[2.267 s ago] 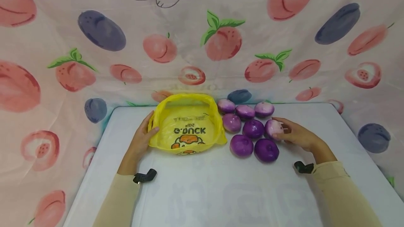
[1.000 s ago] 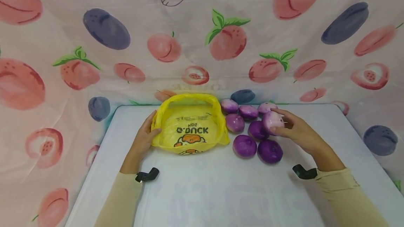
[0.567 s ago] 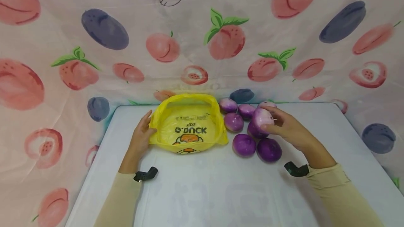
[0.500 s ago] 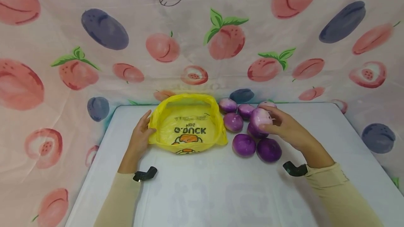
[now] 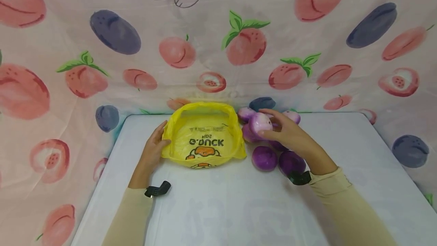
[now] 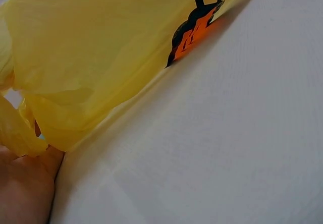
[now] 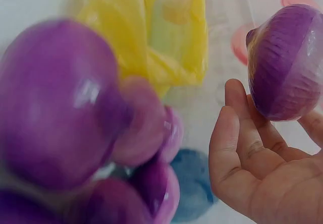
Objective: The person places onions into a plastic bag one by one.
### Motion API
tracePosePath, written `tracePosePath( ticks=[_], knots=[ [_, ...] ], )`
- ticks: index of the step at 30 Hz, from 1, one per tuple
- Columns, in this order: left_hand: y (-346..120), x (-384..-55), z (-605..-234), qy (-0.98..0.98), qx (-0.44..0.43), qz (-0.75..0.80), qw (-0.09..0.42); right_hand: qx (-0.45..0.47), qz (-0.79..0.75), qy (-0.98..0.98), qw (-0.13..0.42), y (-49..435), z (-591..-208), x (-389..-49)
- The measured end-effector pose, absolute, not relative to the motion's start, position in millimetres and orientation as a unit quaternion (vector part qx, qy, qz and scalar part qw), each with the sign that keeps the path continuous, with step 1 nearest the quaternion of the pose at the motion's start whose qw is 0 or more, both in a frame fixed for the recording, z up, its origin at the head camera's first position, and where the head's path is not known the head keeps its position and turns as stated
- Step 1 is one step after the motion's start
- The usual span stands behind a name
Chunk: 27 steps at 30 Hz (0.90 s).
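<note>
One yellow plastic bag point(image 5: 206, 106), open-mouthed, pinched at its left rim by the left hand point(image 5: 152, 150). Over the clustered purple onions point(image 5: 264, 158), grasped in the right hand point(image 5: 291, 134): one white-and-purple onion point(image 5: 260, 123), now farther left, near the bag, seemingly a short carry from its mouth.

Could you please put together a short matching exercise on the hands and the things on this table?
Column one:
1. left hand
2. tabletop
3. right hand
4. yellow plastic bag

Column two:
A. holding a purple-and-white onion
B. mouth open, with black and orange print
C. white
D. touching the side of the bag

Right pairs: 1-D, 2-C, 3-A, 4-B.
</note>
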State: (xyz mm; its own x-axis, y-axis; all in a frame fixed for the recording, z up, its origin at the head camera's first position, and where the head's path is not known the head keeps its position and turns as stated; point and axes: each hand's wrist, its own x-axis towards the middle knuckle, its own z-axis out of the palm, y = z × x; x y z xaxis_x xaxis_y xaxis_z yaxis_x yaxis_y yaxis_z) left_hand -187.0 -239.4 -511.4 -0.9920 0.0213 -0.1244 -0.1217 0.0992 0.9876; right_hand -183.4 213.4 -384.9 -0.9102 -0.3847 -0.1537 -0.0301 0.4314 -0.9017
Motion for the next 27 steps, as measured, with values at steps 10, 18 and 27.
tracePosePath(
  ticks=[10,18,27],
  knots=[
    [-239,-187,-511,0.734,-0.029,0.676,0.054,-0.122,-0.511,0.829,0.192,165,-384,-206],
    [-238,-186,-511,0.73,-0.022,0.681,0.054,-0.129,-0.518,0.822,0.199,133,-389,-214],
    [-240,-187,-512,0.73,-0.021,0.681,0.056,-0.106,-0.518,0.822,0.213,101,-400,-223]
  ],
)
